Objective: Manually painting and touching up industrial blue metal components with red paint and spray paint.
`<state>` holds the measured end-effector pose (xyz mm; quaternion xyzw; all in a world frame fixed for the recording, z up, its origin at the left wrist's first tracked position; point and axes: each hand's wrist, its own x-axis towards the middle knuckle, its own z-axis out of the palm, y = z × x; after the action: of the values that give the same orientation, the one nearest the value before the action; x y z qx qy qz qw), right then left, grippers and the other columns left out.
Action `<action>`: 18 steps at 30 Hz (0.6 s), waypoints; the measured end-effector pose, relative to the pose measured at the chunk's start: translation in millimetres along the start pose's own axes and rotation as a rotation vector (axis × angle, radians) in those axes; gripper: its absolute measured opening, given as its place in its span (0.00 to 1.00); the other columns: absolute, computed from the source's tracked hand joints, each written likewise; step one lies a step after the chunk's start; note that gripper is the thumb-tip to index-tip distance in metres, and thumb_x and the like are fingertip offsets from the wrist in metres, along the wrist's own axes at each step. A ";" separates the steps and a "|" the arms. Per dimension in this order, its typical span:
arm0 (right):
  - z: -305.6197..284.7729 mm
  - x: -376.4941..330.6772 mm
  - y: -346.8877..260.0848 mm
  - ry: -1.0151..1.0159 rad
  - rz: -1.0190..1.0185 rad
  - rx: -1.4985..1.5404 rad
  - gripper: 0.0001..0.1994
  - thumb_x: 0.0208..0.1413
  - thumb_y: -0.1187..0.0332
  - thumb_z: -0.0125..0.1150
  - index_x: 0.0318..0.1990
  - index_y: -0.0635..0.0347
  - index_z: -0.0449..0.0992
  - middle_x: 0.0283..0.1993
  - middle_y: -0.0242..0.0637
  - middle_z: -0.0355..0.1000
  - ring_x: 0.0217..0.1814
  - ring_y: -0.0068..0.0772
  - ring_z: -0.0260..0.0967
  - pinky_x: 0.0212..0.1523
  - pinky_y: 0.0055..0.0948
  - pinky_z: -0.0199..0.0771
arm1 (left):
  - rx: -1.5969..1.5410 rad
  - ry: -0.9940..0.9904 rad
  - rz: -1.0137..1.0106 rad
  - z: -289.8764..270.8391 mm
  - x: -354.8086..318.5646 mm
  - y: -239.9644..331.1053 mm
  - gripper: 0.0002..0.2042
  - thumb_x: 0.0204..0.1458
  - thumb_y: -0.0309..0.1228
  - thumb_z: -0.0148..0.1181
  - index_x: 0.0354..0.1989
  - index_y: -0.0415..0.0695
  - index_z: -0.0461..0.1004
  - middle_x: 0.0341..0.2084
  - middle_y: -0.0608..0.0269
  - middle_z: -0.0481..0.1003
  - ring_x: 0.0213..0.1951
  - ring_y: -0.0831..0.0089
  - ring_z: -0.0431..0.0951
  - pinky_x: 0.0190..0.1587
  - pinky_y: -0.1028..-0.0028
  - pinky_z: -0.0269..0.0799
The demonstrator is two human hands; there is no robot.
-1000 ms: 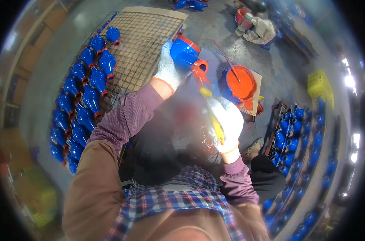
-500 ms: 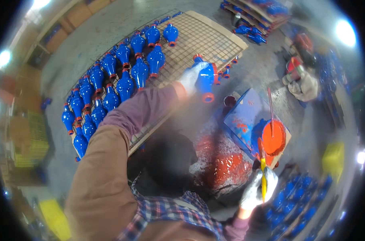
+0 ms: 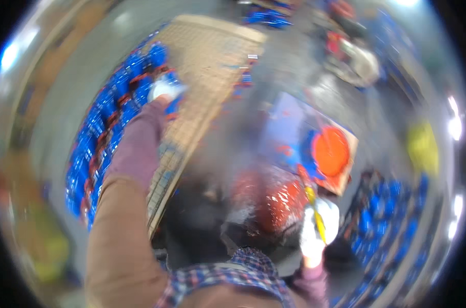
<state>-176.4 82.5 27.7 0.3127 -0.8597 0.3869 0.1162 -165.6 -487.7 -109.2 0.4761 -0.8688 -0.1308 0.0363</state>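
Observation:
My left hand, in a pale glove, reaches over the wire-mesh rack at the left. Its fingers are smeared by motion, but they appear closed on a blue vase with red rims. That vase is beside rows of similar blue vases on the rack. In my gloved right hand is a paintbrush with a yellow handle, its reddish tip pointing up and left. Just beyond the brush is a round pool of bright red-orange paint, apparently in a tub whose walls I cannot make out.
A blue, paint-smeared box or board lies left of the paint. Nearer me is a red-coated, glossy lump. More blue vases fill racks at the right. A whitish cloth-like bundle lies at the far right.
My left hand has carried the blue vase leftward from beyond the rack's right edge to the rows of vases. My right hand still holds the brush. The whole view has shifted and blurred.

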 end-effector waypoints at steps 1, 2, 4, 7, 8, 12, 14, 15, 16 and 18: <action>2.9 3.3 0.7 0.060 -0.078 0.047 0.12 0.49 0.73 0.74 0.42 0.56 0.81 0.38 0.42 0.78 0.39 0.45 0.76 0.40 0.38 0.77 | -0.070 -0.081 0.046 10.4 10.3 -9.9 0.39 0.42 0.62 0.63 0.58 0.48 0.75 0.56 0.46 0.76 0.58 0.50 0.76 0.59 0.58 0.71; -0.3 9.7 3.1 -0.008 -0.165 -0.030 0.10 0.50 0.71 0.73 0.41 0.53 0.81 0.36 0.38 0.79 0.35 0.43 0.76 0.36 0.37 0.77 | 0.037 -0.072 0.361 20.6 17.6 -23.4 0.22 0.49 0.50 0.58 0.46 0.48 0.76 0.47 0.51 0.77 0.51 0.53 0.77 0.55 0.57 0.72; -2.0 23.5 7.7 -0.014 -0.290 0.049 0.14 0.49 0.72 0.71 0.45 0.52 0.83 0.31 0.34 0.78 0.29 0.36 0.74 0.28 0.32 0.73 | 0.308 0.230 0.845 40.0 35.6 -36.6 0.14 0.65 0.43 0.46 0.40 0.50 0.76 0.35 0.60 0.76 0.35 0.59 0.77 0.33 0.53 0.73; -34.2 31.6 6.0 -0.027 -0.115 0.022 0.07 0.58 0.67 0.65 0.42 0.53 0.83 0.25 0.33 0.74 0.22 0.33 0.70 0.22 0.32 0.67 | 0.393 0.341 0.378 40.8 40.4 -48.1 0.42 0.54 0.60 0.60 0.67 0.36 0.64 0.57 0.38 0.71 0.58 0.46 0.71 0.64 0.54 0.63; -53.4 32.8 9.4 -0.143 0.035 0.034 0.09 0.62 0.60 0.63 0.40 0.54 0.83 0.22 0.32 0.72 0.19 0.30 0.68 0.21 0.32 0.65 | 0.187 0.228 0.374 36.3 33.0 -48.6 0.41 0.55 0.57 0.60 0.67 0.34 0.62 0.59 0.36 0.68 0.60 0.43 0.68 0.65 0.54 0.62; -143.3 11.1 15.9 -0.048 0.526 0.335 0.19 0.60 0.49 0.66 0.29 0.56 0.84 0.20 0.29 0.74 0.17 0.21 0.67 0.21 0.26 0.64 | -0.313 0.197 0.329 26.7 -34.0 -46.1 0.36 0.59 0.46 0.62 0.65 0.27 0.62 0.61 0.34 0.66 0.63 0.38 0.64 0.67 0.56 0.59; -187.0 -5.9 32.5 0.124 0.497 0.407 0.18 0.60 0.50 0.67 0.30 0.56 0.84 0.22 0.29 0.76 0.21 0.19 0.69 0.24 0.24 0.67 | 0.020 0.455 0.450 33.6 -78.0 -38.5 0.33 0.57 0.46 0.65 0.59 0.28 0.67 0.53 0.37 0.71 0.55 0.43 0.70 0.61 0.56 0.64; -209.5 -18.3 42.2 0.217 0.419 0.290 0.17 0.60 0.51 0.67 0.30 0.55 0.84 0.24 0.29 0.77 0.22 0.19 0.71 0.26 0.23 0.68 | 0.121 0.596 0.542 30.9 -102.6 -43.5 0.31 0.54 0.47 0.68 0.53 0.29 0.72 0.45 0.39 0.75 0.47 0.45 0.74 0.55 0.56 0.70; -237.5 -33.0 55.4 0.279 0.405 0.210 0.16 0.60 0.51 0.67 0.31 0.54 0.84 0.25 0.30 0.78 0.24 0.20 0.72 0.27 0.25 0.69 | 0.220 0.732 0.632 36.5 -118.0 -41.4 0.30 0.52 0.49 0.71 0.48 0.30 0.76 0.38 0.41 0.78 0.40 0.47 0.79 0.49 0.55 0.76; -295.1 -64.8 86.4 0.308 0.405 -0.258 0.14 0.61 0.52 0.64 0.33 0.52 0.84 0.27 0.32 0.79 0.27 0.25 0.76 0.28 0.29 0.72 | -0.125 0.528 0.596 47.3 -142.5 -47.8 0.31 0.53 0.53 0.67 0.47 0.30 0.76 0.38 0.39 0.77 0.40 0.43 0.78 0.51 0.52 0.74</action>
<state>-192.7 372.9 146.7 0.0547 -0.9189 0.3328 0.2045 -57.9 -383.9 -158.4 0.2174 -0.9201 -0.0402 0.3233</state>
